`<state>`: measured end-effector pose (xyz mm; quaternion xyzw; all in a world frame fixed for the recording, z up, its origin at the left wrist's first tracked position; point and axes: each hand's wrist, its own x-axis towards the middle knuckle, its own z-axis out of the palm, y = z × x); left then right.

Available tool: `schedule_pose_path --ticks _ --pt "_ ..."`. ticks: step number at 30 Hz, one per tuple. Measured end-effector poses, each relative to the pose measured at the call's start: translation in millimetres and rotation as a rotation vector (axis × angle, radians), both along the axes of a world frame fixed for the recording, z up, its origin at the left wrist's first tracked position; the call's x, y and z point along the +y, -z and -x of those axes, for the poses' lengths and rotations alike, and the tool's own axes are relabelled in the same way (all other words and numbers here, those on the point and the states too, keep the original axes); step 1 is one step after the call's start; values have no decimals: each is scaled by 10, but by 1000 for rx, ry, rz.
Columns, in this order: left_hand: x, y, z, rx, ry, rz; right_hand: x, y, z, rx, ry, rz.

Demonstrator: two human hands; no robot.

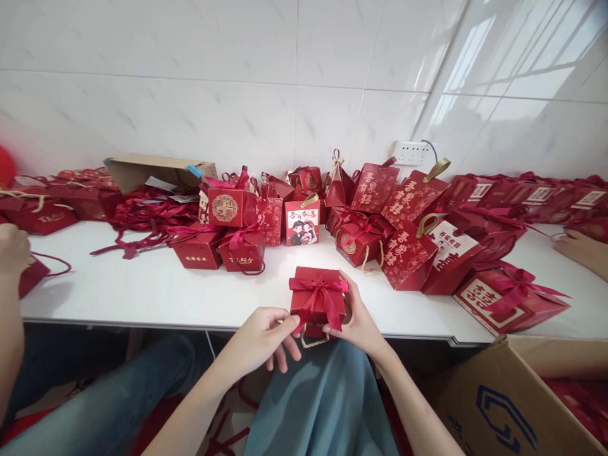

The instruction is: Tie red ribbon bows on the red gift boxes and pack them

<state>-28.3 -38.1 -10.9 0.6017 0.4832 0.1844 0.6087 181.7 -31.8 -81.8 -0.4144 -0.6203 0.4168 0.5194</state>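
Note:
A small red gift box (304, 301) with a dark pink ribbon bow (321, 292) on top is at the table's front edge, above my lap. My right hand (357, 320) grips its right side, fingers behind and thumb at the front. At the box's lower left corner, my left hand (275, 339) has thumb and forefinger closed at the ribbon's left tail, while its other fingers hang loosely curled. A twisted gold cord handle (313, 344) dangles below the box, between my hands.
Several red gift boxes (357, 244) stand along the white table (142, 285). Loose ribbons (152, 212) spill by an open carton (161, 174) at back left. A larger cardboard box (494, 405) stands at lower right. Other people's hands (582, 250) show at both sides.

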Motion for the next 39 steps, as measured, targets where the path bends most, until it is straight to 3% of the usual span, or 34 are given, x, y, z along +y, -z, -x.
schedule_pose_path --ticks 3,8,10,14,18,24,26,31,33,39 --pt "20 33 65 46 2 -36 3 2 -2 -8 2 -2" --pt "253 -32 332 153 216 33 7 -7 -3 -22 7 -31" --pt "384 -68 396 188 156 -26 7 -8 -3 -22 7 -28" --pt "526 -98 269 80 -128 -339 9 -2 0 -30 20 -40" --pt "510 -84 -12 86 -109 -445 13 -1 6 -24 12 -37" --pt "432 -125 -185 12 -240 -649 24 19 -2 -43 25 -55" --pt "351 -133 -221 26 -229 -804 25 26 -5 -45 31 -64" --pt "98 -42 -360 251 -154 -1592 0 35 5 -18 50 -59" --pt "35 28 -405 286 -129 -1799 -19 47 8 -29 90 -89" --pt "-16 207 -424 153 -117 -1967 -41 128 -11 -117 201 -269"
